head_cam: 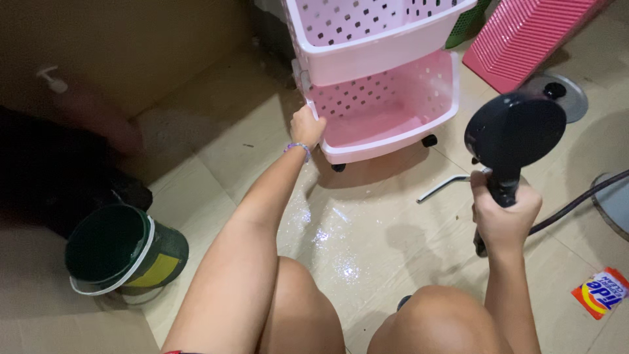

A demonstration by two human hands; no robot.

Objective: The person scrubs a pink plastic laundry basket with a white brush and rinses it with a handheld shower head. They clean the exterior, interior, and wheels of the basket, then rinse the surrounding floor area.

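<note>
My left hand point(306, 126) grips the front left corner of the lower basket of a pink tiered plastic cart on small black wheels point(386, 105). A purple bead bracelet sits on that wrist. My right hand point(503, 213) is closed around the handle of a black round shower head point(515, 129), held upright to the right of the cart, its dark hose point(576, 203) trailing off to the right. The tiled floor point(341, 229) in front of the cart is wet and glistening. My knees show at the bottom edge.
A dark green bucket point(121, 252) with a white handle lies tilted at lower left. A pink ribbed board point(524, 36) leans at upper right, near a round metal floor drain point(567, 95). A bent metal rod point(442, 187) and an orange detergent sachet point(601, 292) lie on the floor.
</note>
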